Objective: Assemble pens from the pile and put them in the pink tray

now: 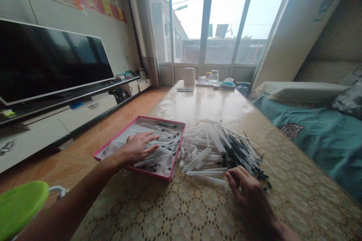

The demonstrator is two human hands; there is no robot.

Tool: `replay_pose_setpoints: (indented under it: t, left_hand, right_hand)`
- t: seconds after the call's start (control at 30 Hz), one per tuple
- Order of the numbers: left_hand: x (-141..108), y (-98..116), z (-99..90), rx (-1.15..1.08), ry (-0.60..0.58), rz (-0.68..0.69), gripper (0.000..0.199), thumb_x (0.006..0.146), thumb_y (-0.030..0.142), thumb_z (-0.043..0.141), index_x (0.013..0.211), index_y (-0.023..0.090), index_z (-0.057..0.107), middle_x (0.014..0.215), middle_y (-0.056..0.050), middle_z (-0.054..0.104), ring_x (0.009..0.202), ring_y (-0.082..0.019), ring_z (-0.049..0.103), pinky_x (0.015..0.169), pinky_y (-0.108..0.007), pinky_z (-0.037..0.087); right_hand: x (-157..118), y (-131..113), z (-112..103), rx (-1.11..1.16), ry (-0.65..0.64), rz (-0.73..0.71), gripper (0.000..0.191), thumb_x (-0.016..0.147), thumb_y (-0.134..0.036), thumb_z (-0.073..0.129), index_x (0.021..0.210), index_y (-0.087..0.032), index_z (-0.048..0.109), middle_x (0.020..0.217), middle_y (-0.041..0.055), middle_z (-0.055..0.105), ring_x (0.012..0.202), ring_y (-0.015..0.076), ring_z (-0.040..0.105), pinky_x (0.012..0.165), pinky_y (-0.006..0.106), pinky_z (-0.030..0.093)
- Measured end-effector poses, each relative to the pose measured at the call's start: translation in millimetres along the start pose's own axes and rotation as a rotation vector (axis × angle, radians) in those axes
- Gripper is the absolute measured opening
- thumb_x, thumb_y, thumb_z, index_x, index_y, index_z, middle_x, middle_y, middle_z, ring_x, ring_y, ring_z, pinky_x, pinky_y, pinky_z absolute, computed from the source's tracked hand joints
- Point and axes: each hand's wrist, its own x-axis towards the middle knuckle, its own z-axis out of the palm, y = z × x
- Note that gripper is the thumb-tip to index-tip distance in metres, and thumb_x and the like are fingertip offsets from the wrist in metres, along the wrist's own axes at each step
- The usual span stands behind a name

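Hands apart, left hand [137, 148] on pen refills [162, 147] in a pink tray [161, 119], right hand [249, 196] at the heap [215, 150]

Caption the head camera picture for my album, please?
Left hand over a pink-rimmed tray of pen refills, right hand at the heap beside it.

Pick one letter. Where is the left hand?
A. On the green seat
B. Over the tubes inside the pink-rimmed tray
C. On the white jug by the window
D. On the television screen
B. The left hand lies spread over the tubes inside the pink-rimmed tray.
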Motion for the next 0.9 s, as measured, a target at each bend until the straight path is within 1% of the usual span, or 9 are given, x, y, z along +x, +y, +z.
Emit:
replay_pose_setpoints:
  t: [0.07, 0.13, 0.2, 0.27, 0.37, 0.57, 0.77, 0.83, 0.9]
  left_hand:
    - [22, 2, -2.9, 0.006, 0.06, 0.018, 0.036, 0.09, 0.036, 0.044, 0.122, 0.024, 0.057, 0.126, -0.007, 0.059, 0.117, -0.024, 0.051, 0.096, -0.035, 0.039]
    - [50, 4, 1.5, 0.019, 0.076, 0.002, 0.031, 0.091, 0.027, 0.044, 0.117, 0.019, 0.059, 0.118, -0.008, 0.063, 0.11, -0.02, 0.055, 0.095, -0.031, 0.041]
    - [77, 5, 11.0, 0.045, 0.077, -0.029, 0.027, 0.091, 0.025, 0.048, 0.114, 0.017, 0.058, 0.115, -0.01, 0.062, 0.105, -0.021, 0.057, 0.091, -0.035, 0.045]
    - [98, 5, 21.4, 0.075, 0.075, -0.052, 0.028, 0.09, 0.029, 0.052, 0.115, 0.017, 0.056, 0.117, -0.009, 0.058, 0.099, -0.021, 0.058, 0.084, -0.04, 0.049]
    - [114, 6, 31.5, 0.124, 0.078, -0.077, 0.031, 0.089, 0.031, 0.054, 0.117, 0.017, 0.053, 0.118, -0.009, 0.056, 0.097, -0.022, 0.059, 0.081, -0.042, 0.051]
    - [110, 9, 30.7, 0.197, 0.07, -0.109, 0.032, 0.089, 0.03, 0.054, 0.117, 0.016, 0.053, 0.117, -0.009, 0.056, 0.097, -0.022, 0.059, 0.081, -0.042, 0.051]
    - [93, -1, 20.8, 0.128, -0.05, -0.002, 0.031, 0.089, 0.031, 0.054, 0.117, 0.016, 0.053, 0.117, -0.009, 0.056, 0.097, -0.021, 0.059, 0.081, -0.042, 0.051]
    - [85, -5, 16.2, 0.089, -0.062, 0.044, 0.025, 0.086, 0.028, 0.058, 0.108, 0.017, 0.059, 0.109, -0.007, 0.061, 0.095, -0.021, 0.06, 0.081, -0.038, 0.05]
    - [74, -7, 11.1, 0.051, -0.042, 0.079, 0.014, 0.08, 0.023, 0.062, 0.093, 0.018, 0.064, 0.097, -0.005, 0.065, 0.09, -0.02, 0.061, 0.079, -0.032, 0.048]
  right_hand:
    - [0, 0, 0, -0.003, -0.005, 0.015, 0.022, 0.094, -0.031, 0.04, 0.079, -0.021, 0.054, 0.075, 0.0007, 0.054, 0.064, 0.0156, 0.056, 0.061, 0.027, 0.041]
    - [-1, 0, 0, -0.01, -0.008, 0.024, 0.022, 0.094, -0.031, 0.04, 0.08, -0.021, 0.054, 0.075, 0.0009, 0.054, 0.065, 0.0159, 0.057, 0.062, 0.027, 0.041]
    - [-1, 2, 1, -0.009, -0.004, 0.012, 0.023, 0.094, -0.031, 0.04, 0.079, -0.021, 0.054, 0.074, 0.0008, 0.054, 0.064, 0.016, 0.057, 0.061, 0.027, 0.042]
    - [-1, 5, 2, -0.004, -0.003, 0.002, 0.023, 0.094, -0.031, 0.04, 0.078, -0.022, 0.054, 0.075, 0.0008, 0.055, 0.065, 0.0158, 0.057, 0.061, 0.027, 0.042]
    - [-1, 6, 3, -0.006, -0.004, 0.006, 0.022, 0.094, -0.03, 0.041, 0.08, -0.022, 0.054, 0.076, 0.001, 0.056, 0.067, 0.0155, 0.058, 0.062, 0.026, 0.042]
    - [0, 2, 0, -0.04, -0.002, -0.003, 0.022, 0.094, -0.028, 0.04, 0.079, -0.021, 0.054, 0.075, 0.0015, 0.056, 0.065, 0.0153, 0.058, 0.061, 0.027, 0.043]
    - [1, -5, -4, -0.054, 0.003, -0.002, 0.024, 0.095, -0.027, 0.039, 0.077, -0.021, 0.054, 0.074, 0.0023, 0.057, 0.065, 0.016, 0.057, 0.063, 0.027, 0.044]
    - [1, -4, -3, -0.053, 0.008, -0.004, 0.024, 0.095, -0.027, 0.039, 0.077, -0.021, 0.054, 0.074, 0.0024, 0.057, 0.065, 0.016, 0.058, 0.063, 0.027, 0.044]
    - [2, -3, -3, -0.063, 0.001, -0.003, 0.024, 0.094, -0.028, 0.04, 0.076, -0.02, 0.054, 0.074, 0.0023, 0.058, 0.064, 0.016, 0.058, 0.063, 0.027, 0.045]
